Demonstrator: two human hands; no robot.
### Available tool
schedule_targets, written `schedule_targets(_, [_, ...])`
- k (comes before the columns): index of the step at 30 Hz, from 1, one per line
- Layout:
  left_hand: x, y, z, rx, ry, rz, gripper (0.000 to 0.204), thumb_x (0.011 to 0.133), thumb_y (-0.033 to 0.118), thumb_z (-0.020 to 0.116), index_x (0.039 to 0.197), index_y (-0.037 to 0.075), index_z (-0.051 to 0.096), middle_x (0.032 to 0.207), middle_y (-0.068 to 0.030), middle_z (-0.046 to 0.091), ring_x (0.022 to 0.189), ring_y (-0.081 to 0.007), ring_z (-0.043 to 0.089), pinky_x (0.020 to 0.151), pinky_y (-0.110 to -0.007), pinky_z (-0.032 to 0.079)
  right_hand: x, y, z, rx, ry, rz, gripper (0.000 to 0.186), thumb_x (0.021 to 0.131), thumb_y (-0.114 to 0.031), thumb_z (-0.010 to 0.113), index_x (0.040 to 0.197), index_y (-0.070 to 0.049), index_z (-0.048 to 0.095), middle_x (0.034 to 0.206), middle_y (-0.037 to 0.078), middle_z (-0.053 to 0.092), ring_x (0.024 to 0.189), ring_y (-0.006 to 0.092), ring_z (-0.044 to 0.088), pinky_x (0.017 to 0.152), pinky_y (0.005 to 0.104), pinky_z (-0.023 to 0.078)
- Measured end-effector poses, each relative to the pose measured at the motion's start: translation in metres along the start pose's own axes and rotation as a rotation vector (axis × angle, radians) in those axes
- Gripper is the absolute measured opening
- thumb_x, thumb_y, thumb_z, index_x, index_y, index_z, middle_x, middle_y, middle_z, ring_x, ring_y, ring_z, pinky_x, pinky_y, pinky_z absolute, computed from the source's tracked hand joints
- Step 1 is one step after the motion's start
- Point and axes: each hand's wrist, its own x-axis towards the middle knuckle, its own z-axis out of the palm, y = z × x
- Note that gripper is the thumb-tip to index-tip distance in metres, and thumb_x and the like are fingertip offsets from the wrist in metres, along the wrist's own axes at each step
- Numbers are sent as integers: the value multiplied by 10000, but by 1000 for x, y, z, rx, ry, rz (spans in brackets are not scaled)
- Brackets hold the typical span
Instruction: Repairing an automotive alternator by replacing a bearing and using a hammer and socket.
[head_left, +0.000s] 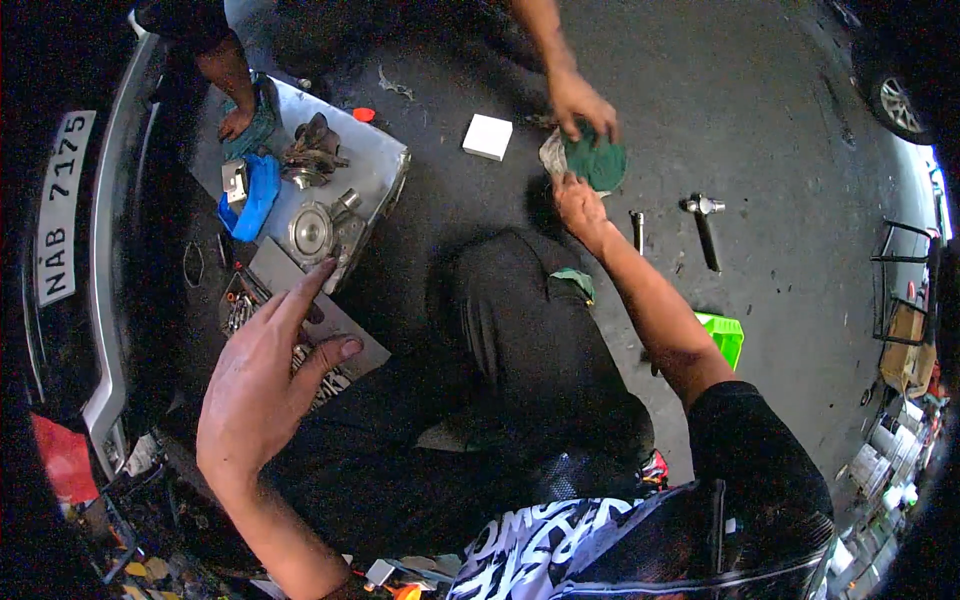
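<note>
Above the dark trousers (510,310), at lower left: left hand (258,370), index extended, thumb well apart from it, nothing visibly pinched; remaining fingers mostly hidden. Just below it, a flat grey sheet (345,335), matt, straight-edged. Just past the index fingertip, on the metal tray (372,178): a round metal part (311,232), dull silver, ringed, stub of tube alongside. Advisable: hover clear, so as not to knock loose pieces there.

Farther out, on the dark floor, upper centre-right: green cloth (603,165), bunched with a pale cloth (551,155). Right hand (583,210) at the near edge, fingers curled against the fabric; cannot tell whether pinching. From the far side, co-worker's hand (583,103) on the same bundle. Judgement: grasp a full fold rather than one corner; avoid tugging against the second grip; keep fingertips apart. Likely soft and yielding, judging by the crumpled, rounded outline.

Left of the bundle: white box (488,136), smooth, crisp-edged. Far right: spoked wheel (900,103), metallic, round.
</note>
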Motion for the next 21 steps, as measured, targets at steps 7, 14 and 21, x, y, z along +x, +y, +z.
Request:
schedule_targets(7, [0,-4,4,50,60,73,613,797,229,672,1351,117,436,1058,-194,598,957,-373,574,822,-424,447,-8,8,-5,-103,-49,-179,274,882,-239,473,1005,-45,622,1006,253,602,830,380,611,696,451,523])
schedule_targets(14, [0,-2,2,42,54,67,620,789,206,681,1352,118,435,1093,-195,595,985,-374,571,849,-425,445,-4,12,16,-515,193,-271,144,834,-170,533,916,-74,600,892,143,588,725,286,573,622,371,497])
schedule_targets(21, [1,-2,1,57,32,59,628,787,207,683,1355,111,432,1093,-201,592,993,-381,564,853,-425,439,-9,6,-7,-842,322,-477,181,794,-148,506,937,-57,567,859,127,581,671,267,565,595,380,497])
